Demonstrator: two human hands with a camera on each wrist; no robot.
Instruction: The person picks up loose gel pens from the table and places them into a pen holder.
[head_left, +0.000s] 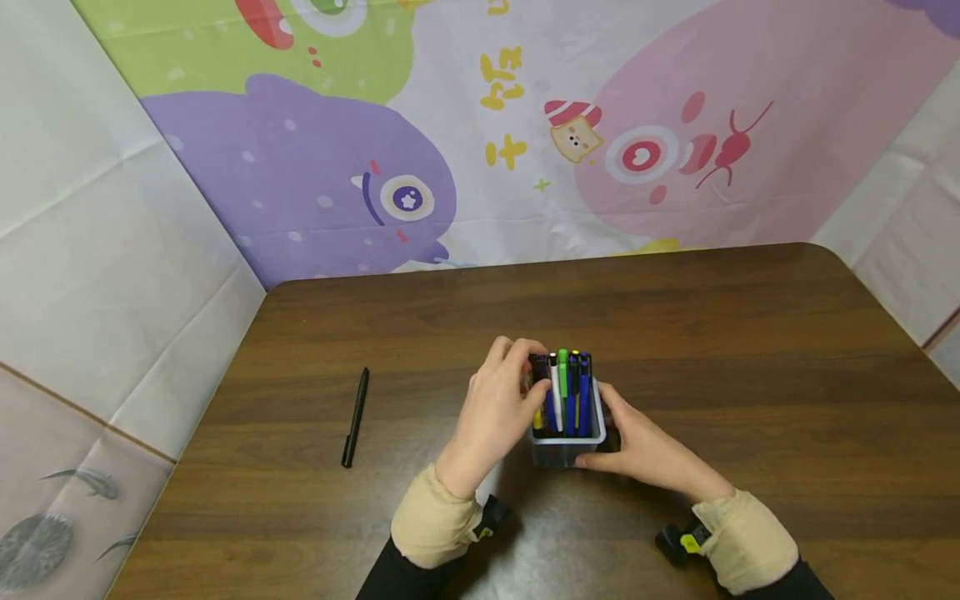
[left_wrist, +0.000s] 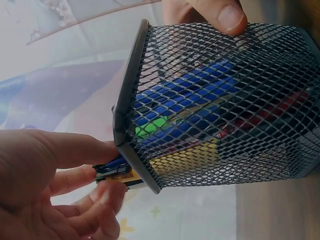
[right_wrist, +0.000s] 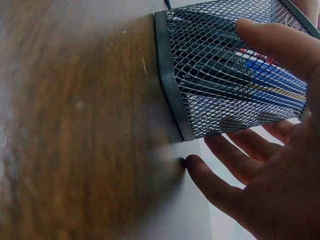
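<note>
A black mesh pen holder (head_left: 567, 452) stands on the table, packed with pens and markers in blue, green, white, black and yellow. My right hand (head_left: 648, 446) grips its right side, thumb at the near face and fingers along the far side. At the rim, my left hand (head_left: 495, 404) pinches pen tops (left_wrist: 116, 170) at the holder's left part between thumb and fingers. Through the mesh (left_wrist: 200, 100) show blue, green, red and yellow barrels. A black pen (head_left: 356, 417) lies by itself on the table to the left.
The brown wooden table (head_left: 300, 517) has rounded far corners. Behind it hangs a cloth (head_left: 517, 208) printed with cartoon monsters. White cloth panels (head_left: 112, 208) stand at either side. Each wrist wears a beige band, with a black device (head_left: 678, 543) beside the right one.
</note>
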